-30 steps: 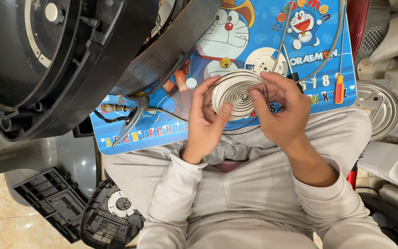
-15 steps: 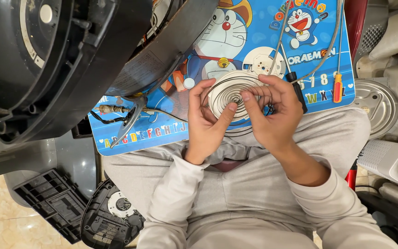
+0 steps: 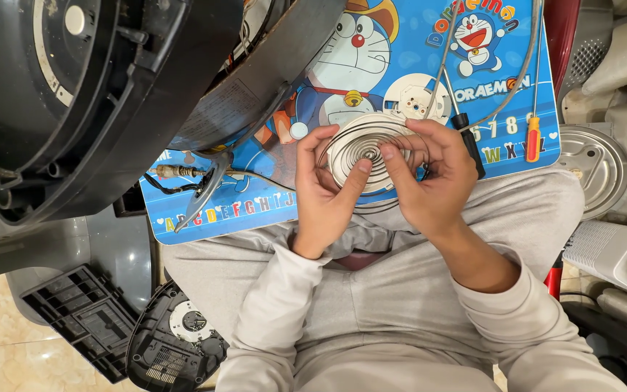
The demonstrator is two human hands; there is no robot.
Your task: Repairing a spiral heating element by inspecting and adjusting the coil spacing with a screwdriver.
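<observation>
Both hands, left [image 3: 324,196] and right [image 3: 429,178], grip the ribbed disc [image 3: 363,152] at frame centre; loose thumb hold could drop it onto the board [image 3: 255,207].

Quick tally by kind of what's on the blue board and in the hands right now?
Round metal plate with rings, held by left hand and right hand: 1
Screwdrivers, black handle and orange handle: 2
White round plastic part: 1
Black appliance shell resting on the blue board: 1
Total: 5
</observation>
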